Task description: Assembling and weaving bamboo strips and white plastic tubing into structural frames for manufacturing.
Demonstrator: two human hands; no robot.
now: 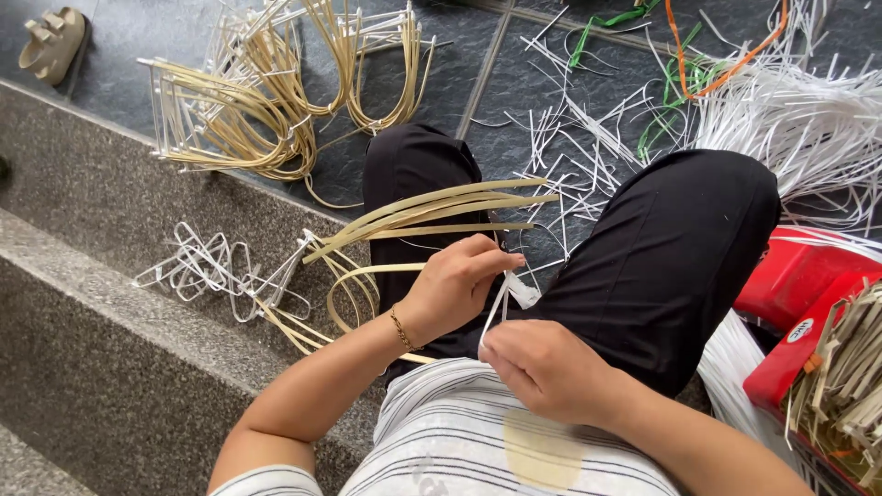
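Taking the person's dark-trousered lap (643, 266) as the landmark and reading left to right: far left of it, on the grey speckled stone step (101, 303), lies a tangle of white strip loops (207, 271). Above that, on the dark floor tiles, sits a heap of bent cane loops (266, 101), pale yellow and glossy.

Just left of the lap's middle, the left hand (455, 289) has its grip pressed together, pinching a bundle of flat cane strips (432, 213) that fans out leftward from it. The strips look light, springy and smooth; they would likely slip or spring back unless held close to where they gather.

Over the lap, near the body, the right hand (542, 367) pinches a thin white strip (503, 298) that runs up to the left hand's fingertips. It looks soft, flat and easily kinked.

Beyond the lap, white strips (790, 119) lie scattered; right of it stands a red crate (795, 285).
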